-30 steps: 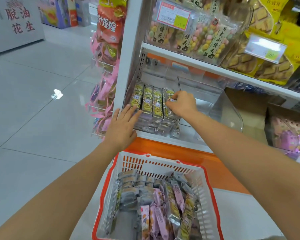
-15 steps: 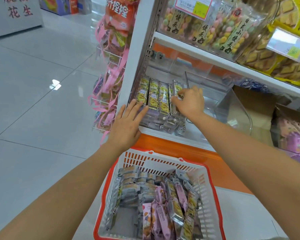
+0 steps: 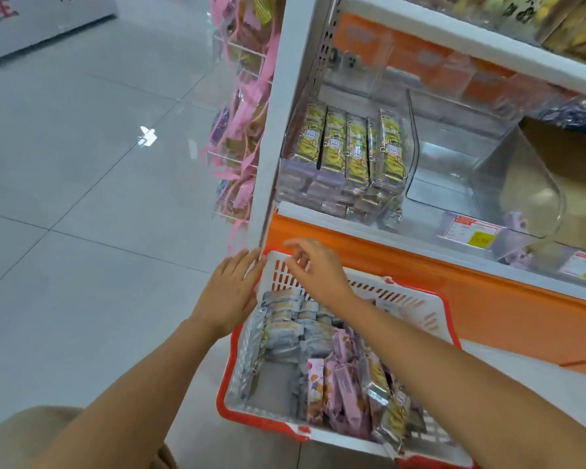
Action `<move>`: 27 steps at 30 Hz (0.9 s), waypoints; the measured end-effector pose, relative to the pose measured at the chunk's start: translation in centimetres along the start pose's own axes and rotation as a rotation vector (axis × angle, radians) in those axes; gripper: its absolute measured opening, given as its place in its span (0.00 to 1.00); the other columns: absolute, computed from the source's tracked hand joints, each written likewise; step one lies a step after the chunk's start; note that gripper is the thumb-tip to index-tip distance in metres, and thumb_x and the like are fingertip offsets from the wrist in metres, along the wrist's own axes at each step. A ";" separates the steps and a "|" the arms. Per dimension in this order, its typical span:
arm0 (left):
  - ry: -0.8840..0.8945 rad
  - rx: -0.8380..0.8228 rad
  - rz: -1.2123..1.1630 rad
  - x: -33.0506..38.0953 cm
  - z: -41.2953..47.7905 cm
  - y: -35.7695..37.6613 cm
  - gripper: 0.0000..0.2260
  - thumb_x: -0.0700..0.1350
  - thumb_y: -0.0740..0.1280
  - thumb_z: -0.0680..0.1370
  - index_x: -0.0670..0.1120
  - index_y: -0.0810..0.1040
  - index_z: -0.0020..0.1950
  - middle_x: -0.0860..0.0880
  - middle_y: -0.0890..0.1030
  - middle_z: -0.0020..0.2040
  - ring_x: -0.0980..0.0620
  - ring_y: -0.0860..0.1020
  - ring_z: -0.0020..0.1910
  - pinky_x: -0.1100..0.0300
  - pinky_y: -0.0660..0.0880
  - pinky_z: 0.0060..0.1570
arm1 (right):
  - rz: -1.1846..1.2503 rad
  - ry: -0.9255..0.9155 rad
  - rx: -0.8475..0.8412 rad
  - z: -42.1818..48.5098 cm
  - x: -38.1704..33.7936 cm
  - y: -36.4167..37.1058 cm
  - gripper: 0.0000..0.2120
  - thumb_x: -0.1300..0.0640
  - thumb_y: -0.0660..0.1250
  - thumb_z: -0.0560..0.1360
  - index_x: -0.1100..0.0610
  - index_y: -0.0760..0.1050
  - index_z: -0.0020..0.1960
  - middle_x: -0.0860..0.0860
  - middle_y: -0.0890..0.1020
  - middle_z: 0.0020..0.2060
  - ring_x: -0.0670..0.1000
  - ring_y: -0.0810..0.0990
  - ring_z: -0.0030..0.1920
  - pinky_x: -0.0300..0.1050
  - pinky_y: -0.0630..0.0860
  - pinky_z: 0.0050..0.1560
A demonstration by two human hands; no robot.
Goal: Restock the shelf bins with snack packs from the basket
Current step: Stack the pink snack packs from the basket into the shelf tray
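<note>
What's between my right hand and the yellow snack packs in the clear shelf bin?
The white shelf edge and orange base panel below it, per the head view.

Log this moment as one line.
left hand: open, beside basket | right hand: open, over basket | grey packs: in basket | yellow packs: upright in clear bin
</note>
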State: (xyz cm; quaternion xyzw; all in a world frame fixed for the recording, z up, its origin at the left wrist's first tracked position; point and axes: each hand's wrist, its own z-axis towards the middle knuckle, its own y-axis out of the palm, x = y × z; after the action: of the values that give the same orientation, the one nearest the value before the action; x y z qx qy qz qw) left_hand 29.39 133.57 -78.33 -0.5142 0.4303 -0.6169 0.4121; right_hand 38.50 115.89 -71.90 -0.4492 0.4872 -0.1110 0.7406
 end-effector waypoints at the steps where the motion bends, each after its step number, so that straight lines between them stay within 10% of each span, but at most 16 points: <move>1: -0.013 -0.076 -0.008 -0.2 -0.7 0.8 0.28 0.54 0.47 0.81 0.43 0.58 0.79 0.42 0.61 0.78 0.40 0.60 0.77 0.44 0.58 0.74 | 0.006 0.063 -0.069 -0.8 1.0 1.2 0.13 0.54 0.66 0.78 0.50 0.75 0.62 0.47 0.78 0.46 0.46 0.77 0.41 0.46 0.76 0.45; 6: -0.035 -0.216 -0.060 -0.2 -3.0 4.0 0.30 0.58 0.34 0.77 0.48 0.38 0.77 0.49 0.42 0.80 0.50 0.44 0.79 0.54 0.42 0.77 | 0.030 0.188 -0.414 -3.9 5.1 6.3 0.20 0.53 0.65 0.79 0.50 0.69 0.71 0.52 0.73 0.66 0.50 0.75 0.61 0.45 0.71 0.62; 12: -0.011 -0.124 -0.174 -0.8 -3.5 4.9 0.30 0.59 0.36 0.82 0.44 0.51 0.80 0.46 0.55 0.80 0.47 0.56 0.78 0.47 0.57 0.75 | 0.068 0.247 -0.632 -4.9 8.0 12.2 0.22 0.49 0.65 0.78 0.47 0.68 0.72 0.54 0.68 0.68 0.55 0.67 0.69 0.49 0.65 0.70; 27: 0.035 -0.062 -0.211 -0.8 -3.1 5.0 0.28 0.49 0.51 0.80 0.40 0.56 0.79 0.43 0.56 0.80 0.46 0.60 0.77 0.47 0.62 0.73 | 0.207 0.178 -0.205 -4.1 7.5 9.7 0.08 0.61 0.66 0.78 0.49 0.72 0.52 0.48 0.66 0.57 0.37 0.73 0.50 0.37 0.74 0.58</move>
State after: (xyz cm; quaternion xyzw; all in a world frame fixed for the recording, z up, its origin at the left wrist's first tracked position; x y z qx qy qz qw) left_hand 26.74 133.21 -83.66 -0.5582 0.3997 -0.6523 0.3212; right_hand 36.20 114.65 -84.60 -0.4582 0.6033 -0.0231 0.6523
